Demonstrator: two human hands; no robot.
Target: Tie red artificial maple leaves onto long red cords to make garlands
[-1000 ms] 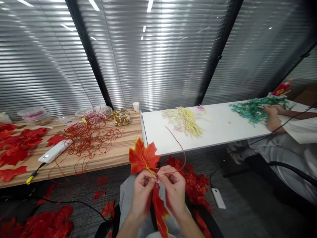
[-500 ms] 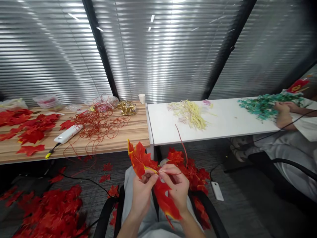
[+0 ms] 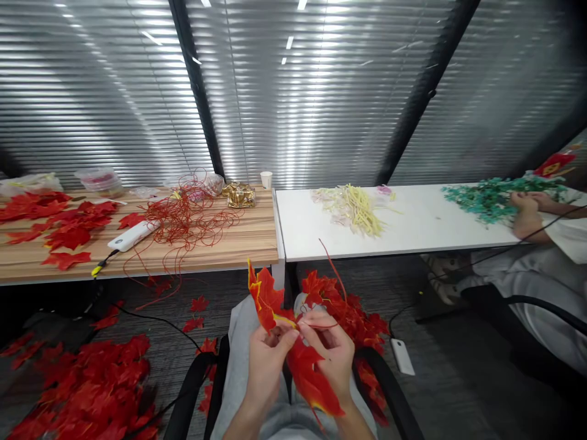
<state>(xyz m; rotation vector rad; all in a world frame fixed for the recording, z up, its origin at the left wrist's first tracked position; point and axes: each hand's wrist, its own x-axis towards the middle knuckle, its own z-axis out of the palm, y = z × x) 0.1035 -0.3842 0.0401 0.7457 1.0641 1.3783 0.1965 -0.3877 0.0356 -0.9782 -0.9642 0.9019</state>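
Observation:
Above my lap, my left hand (image 3: 270,357) pinches the yellow stem side of a red artificial maple leaf (image 3: 266,300), which points up and away. Close against it, my right hand (image 3: 331,348) is closed on a thin red cord (image 3: 334,264), whose free end sticks up beyond the fingers. Another red and yellow leaf (image 3: 316,388) hangs below, between the hands. The fingertips meet around the stem, so the exact point where cord and leaf join is hidden. A garland of red leaves (image 3: 353,315) lies over my right leg and the chair arm.
On the wooden table (image 3: 220,253) lie a red cord tangle (image 3: 183,217), loose red leaves (image 3: 68,235), a white power bank (image 3: 134,235) and a gold packet (image 3: 241,195). The white table (image 3: 298,229) bears yellow strips (image 3: 360,211). At right, a co-worker's hands (image 3: 527,211) touch teal foliage (image 3: 481,198). Red leaves (image 3: 92,385) cover the floor at left.
The view has shifted slightly. Both hands and the leaves sit a little lower and further right, and the upper leaf has turned more edge-on. Both hands keep their pinch.

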